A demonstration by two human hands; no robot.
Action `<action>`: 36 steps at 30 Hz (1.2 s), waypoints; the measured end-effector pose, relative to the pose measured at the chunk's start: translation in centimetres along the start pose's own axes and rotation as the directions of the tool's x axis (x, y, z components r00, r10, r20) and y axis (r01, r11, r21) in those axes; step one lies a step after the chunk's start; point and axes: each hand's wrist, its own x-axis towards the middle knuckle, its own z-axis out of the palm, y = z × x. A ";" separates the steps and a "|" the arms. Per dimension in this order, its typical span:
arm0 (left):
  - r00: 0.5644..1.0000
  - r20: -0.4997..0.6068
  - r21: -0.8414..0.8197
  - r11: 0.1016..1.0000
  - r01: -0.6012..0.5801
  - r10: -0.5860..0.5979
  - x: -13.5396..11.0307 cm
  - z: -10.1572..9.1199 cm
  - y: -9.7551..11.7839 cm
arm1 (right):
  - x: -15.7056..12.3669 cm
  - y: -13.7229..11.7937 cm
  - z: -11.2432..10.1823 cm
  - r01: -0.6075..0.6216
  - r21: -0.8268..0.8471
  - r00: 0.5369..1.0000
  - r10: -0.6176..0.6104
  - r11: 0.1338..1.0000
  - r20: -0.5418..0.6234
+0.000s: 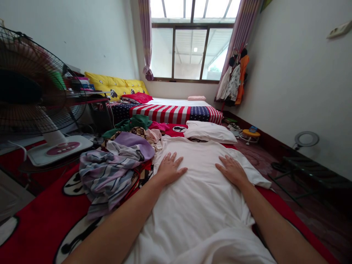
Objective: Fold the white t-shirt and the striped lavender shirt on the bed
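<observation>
We see crumpled clothes (110, 178) heaped on the red blanket (41, 220) | our left hand (169, 170) lies flat on the white shirt (199, 194), fingers spread | shirt laid out over the blanket, its near end apparently bunched | our right hand (233, 171) lies flat on the shirt's other side, fingers slightly spread
</observation>
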 end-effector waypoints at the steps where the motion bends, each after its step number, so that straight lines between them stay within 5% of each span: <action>1: 1.000 0.000 0.001 1.000 0.000 0.000 0.0 0.0 0.0 | 0.0 0.0 0.0 0.002 0.001 1.000 -0.002 1.000 -0.002; 21: 1.000 -0.011 0.014 1.000 0.000 0.000 0.2 0.3 -0.1 | -0.3 0.2 -0.6 0.048 0.073 0.997 -0.043 0.996 -0.067; 24: 1.000 -0.018 0.009 1.000 0.004 -0.003 0.2 0.4 -0.2 | 0.0 2.3 -2.4 0.017 0.076 0.995 -0.010 0.997 -0.098; 30: 0.999 -0.040 0.008 1.000 0.006 -0.005 0.4 0.7 -0.1 | 0.4 9.0 -4.7 -0.306 0.017 0.935 0.304 0.952 -0.181; 36: 0.999 -0.045 -0.006 1.000 0.010 -0.010 0.2 0.6 0.0 | 1.7 9.8 -2.8 -0.211 0.002 0.962 0.208 0.978 -0.174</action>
